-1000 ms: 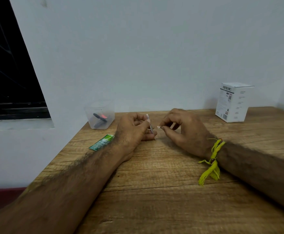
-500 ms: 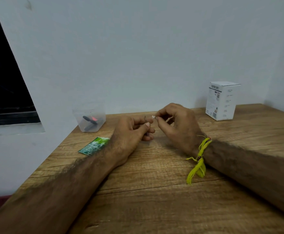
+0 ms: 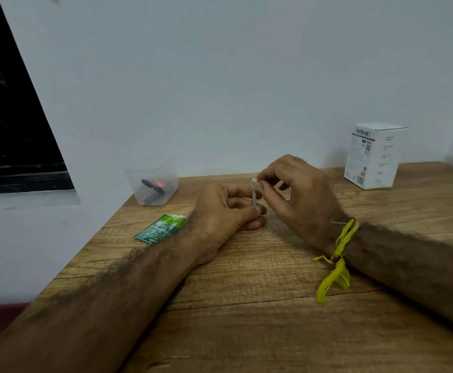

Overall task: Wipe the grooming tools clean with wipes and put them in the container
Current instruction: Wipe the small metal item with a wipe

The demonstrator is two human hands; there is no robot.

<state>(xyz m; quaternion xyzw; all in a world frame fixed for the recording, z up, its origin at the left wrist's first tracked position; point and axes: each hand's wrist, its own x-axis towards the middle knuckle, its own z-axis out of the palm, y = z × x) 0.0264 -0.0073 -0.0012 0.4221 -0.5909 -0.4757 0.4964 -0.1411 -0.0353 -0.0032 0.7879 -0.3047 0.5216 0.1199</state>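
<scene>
Far left, against the wall: clear plastic container (image 3: pixel 152 188) with at least two tools (image 3: pixel 154 188) already in it, dark bodies, one with an orange-red part. Those look done.

Just nearer and right of it: green wipe sachet (image 3: pixel 162 228) flat on the wooden table (image 3: pixel 247 319), partly hidden behind the left forearm. Can't tell if it's open or used up.

Centre: left hand (image 3: pixel 224 215) rests on the table, thumb and fingers curled round the lower end of a thin, pale grooming tool (image 3: pixel 254 195), held roughly upright. Right hand (image 3: pixel 298 196) is above and right of it, thumb and forefinger pinching a small white wipe (image 3: pixel 254 181) on the tool's top end; other fingers loosely curled. Yellow thread band (image 3: pixel 337 258) on the right wrist.

Far right: white carton (image 3: pixel 373 156), well apart from the work.

Status guess: wiping step on this tool is in hand, at its tip. Left to do: drop it in the container. No other loose tools visible on the table, so this may be the last one.
</scene>
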